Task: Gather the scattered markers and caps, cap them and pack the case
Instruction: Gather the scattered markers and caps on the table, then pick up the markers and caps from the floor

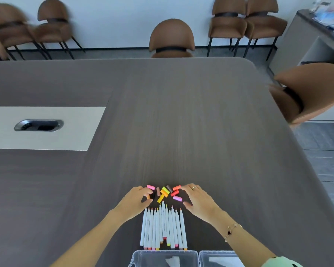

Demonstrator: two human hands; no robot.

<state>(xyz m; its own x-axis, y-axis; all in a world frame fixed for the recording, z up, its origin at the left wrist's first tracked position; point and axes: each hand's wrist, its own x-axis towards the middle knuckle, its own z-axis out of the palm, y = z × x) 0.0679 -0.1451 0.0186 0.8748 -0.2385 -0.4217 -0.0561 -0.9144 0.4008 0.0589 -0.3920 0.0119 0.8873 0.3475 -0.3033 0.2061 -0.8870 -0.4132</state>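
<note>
Both hands were corralling the loose caps, markers already lined up.

Left hand [138, 197] had its fingers curled around an orange cap [148, 197] at the left side of the cap pile [165, 192]; right hand [198, 199] cupped the pile's right side, fingers bent, fingertips touching a pink cap [177, 198], and honestly I couldn't tell if it was gripping anything. Uncapped markers [163, 226] lay side by side near the tabletop's near edge, tips toward the caps, just beyond the clear case [165, 258]. Risks I'd guess: round caps rolling off across the tabletop [181, 122] if nudged, wrong colours getting matched, or exposed tips smearing ink on a wrist.
</note>
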